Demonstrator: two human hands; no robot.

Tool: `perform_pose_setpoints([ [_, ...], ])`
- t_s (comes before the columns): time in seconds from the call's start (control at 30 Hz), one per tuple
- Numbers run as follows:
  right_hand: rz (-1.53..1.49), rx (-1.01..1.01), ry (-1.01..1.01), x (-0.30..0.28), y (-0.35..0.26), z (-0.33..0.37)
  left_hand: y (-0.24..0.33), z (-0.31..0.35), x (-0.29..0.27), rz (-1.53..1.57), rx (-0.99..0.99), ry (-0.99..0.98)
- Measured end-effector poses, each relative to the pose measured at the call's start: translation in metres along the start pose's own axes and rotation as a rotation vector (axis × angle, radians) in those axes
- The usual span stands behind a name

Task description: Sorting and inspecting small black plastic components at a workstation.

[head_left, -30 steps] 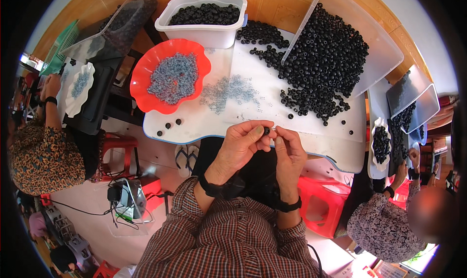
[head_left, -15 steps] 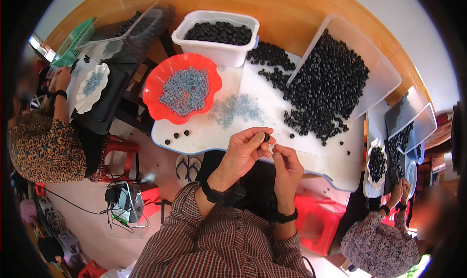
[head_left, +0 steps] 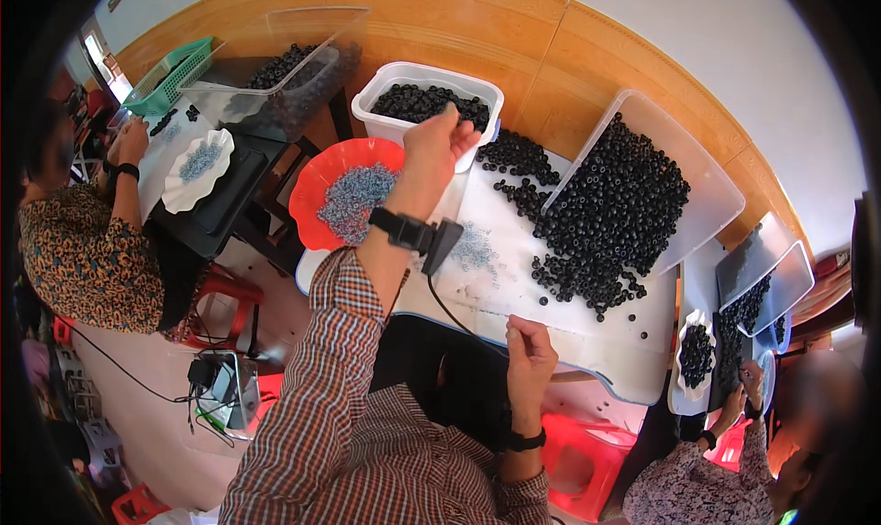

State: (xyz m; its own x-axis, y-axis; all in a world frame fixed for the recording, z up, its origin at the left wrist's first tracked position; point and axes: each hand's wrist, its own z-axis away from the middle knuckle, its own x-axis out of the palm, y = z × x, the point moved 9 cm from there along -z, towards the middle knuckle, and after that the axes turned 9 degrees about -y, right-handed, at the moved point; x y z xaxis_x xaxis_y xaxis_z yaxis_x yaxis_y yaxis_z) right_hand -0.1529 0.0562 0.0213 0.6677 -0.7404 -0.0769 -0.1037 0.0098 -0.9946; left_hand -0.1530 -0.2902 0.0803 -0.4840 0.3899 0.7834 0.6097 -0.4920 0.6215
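My left hand (head_left: 439,144) is raised with its arm stretched out over the near rim of a white tub (head_left: 385,89) full of black beads. Its fingers are curled, and I cannot see whether they hold anything. A black band with a cabled device (head_left: 408,231) sits on that wrist. My right hand (head_left: 528,346) hovers at the front edge of the white table board (head_left: 514,296), thumb and forefinger pinched together. Under the left forearm, a red bowl (head_left: 307,204) holds small grey parts. A heap of black beads (head_left: 606,213) spills from a tilted clear tray (head_left: 707,172).
A loose patch of grey parts (head_left: 473,248) lies on the board. At left a person in a patterned top (head_left: 83,250) works by a white scalloped dish (head_left: 197,162), a green basket (head_left: 174,71) and a clear bin (head_left: 284,75). Another person (head_left: 697,488) sits lower right beside a bead dish (head_left: 695,352).
The hands were together in front of me on a small piece. My left arm has since swung up and out to the white tub, while the right hand stayed low by the table edge.
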Motion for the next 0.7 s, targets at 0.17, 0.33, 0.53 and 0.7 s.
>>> perform_pose_setpoints([
  [0.17,0.030,-0.013,0.022,-0.008,0.007,0.000,-0.001,-0.003,-0.015,-0.085,0.016,0.049],
  [0.33,0.042,-0.018,0.040,-0.010,0.012,0.003,0.001,0.000,-0.012,-0.219,0.071,0.027],
  [0.53,0.067,-0.021,0.025,-0.007,0.014,0.002,0.018,-0.029,-0.028,-0.628,0.194,-0.111],
  [0.7,0.298,-0.063,0.148,-0.036,0.013,-0.006,-0.012,0.033,0.013,-0.209,0.129,-0.084],
])
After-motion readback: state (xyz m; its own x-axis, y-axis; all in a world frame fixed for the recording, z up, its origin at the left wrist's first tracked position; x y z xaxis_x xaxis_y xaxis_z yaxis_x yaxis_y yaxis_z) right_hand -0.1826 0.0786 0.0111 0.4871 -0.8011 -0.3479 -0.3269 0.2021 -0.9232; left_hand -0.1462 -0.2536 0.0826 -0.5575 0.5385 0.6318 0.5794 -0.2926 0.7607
